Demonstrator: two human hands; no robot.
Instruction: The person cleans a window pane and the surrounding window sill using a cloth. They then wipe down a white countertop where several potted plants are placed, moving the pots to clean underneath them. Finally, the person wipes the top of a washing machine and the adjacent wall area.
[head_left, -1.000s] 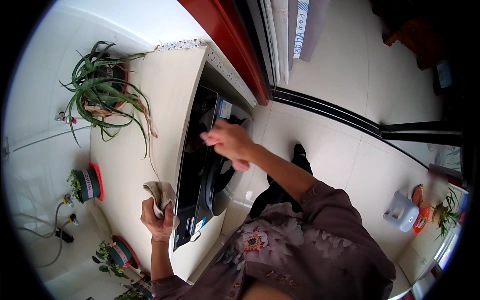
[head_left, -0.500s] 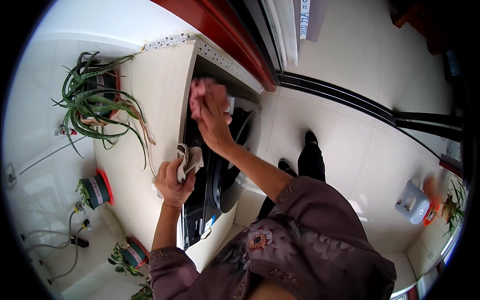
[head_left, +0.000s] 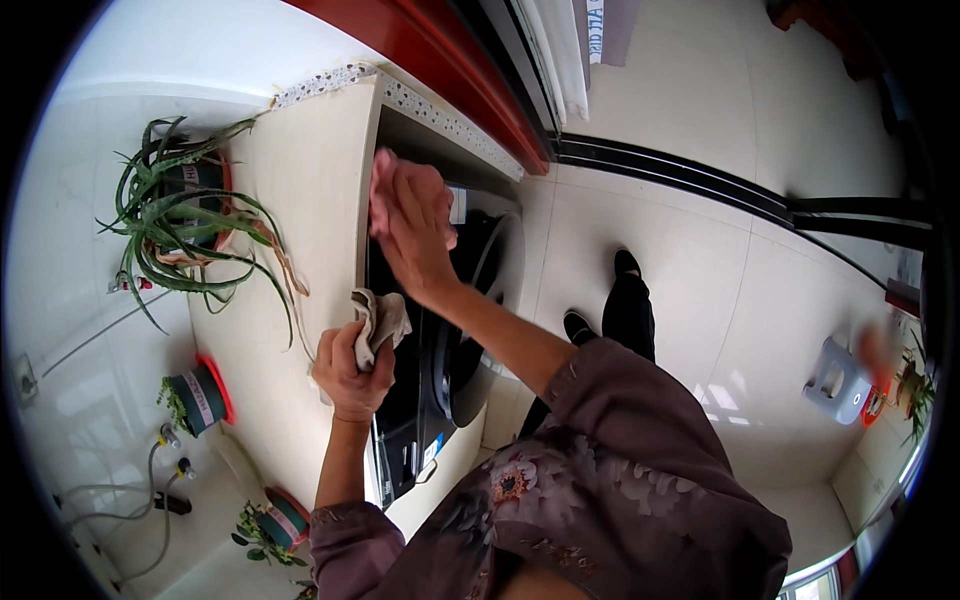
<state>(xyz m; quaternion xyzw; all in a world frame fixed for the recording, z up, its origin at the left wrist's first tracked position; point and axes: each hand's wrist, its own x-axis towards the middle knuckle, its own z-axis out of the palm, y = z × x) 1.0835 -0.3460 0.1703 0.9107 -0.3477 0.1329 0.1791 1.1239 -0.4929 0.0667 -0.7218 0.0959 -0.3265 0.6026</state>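
My right hand [head_left: 418,255] presses a pink cloth [head_left: 410,190] with its fingers laid over it, at the far end of the black washing machine [head_left: 403,425] under the counter. In my left hand [head_left: 352,375] is a bunched beige cloth [head_left: 379,322], gripped at the edge of the pale countertop [head_left: 290,260]. The machine's round door [head_left: 460,365] faces right, partly behind my right forearm. What the pink cloth touches underneath is hidden.
A spiky aloe plant [head_left: 190,215] in a pot spreads over the counter's far left. Smaller potted plants [head_left: 200,395] [head_left: 275,520] line its left edge near hoses and taps [head_left: 170,435]. A sliding-door track [head_left: 680,185] crosses the floor; a grey-blue stool [head_left: 838,380] stands at right.
My right hand and the pink cloth have shifted slightly left and spread flatter. My left hand keeps its hold on the beige cloth, and the whole view has shifted a little.
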